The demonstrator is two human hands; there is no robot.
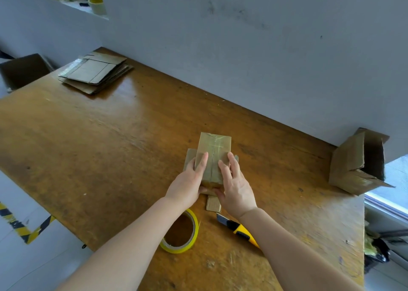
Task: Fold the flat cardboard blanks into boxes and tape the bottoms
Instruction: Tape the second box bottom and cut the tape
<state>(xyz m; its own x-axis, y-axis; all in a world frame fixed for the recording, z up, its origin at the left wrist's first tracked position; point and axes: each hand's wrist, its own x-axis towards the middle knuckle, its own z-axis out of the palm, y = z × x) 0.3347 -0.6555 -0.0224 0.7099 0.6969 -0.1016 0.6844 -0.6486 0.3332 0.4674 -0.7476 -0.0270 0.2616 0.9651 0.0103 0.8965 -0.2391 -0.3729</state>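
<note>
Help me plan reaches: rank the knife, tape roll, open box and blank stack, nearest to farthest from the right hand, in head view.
1. Knife, just behind the right hand.
2. Tape roll, near left.
3. Open box, table's right edge.
4. Blank stack, far left.

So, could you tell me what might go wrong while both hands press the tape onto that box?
The utility knife lies right beside the right forearm, tip toward the right hand; a backward move could brush it. The tape on the small box looks wrinkled, so the seam may lift.
</note>
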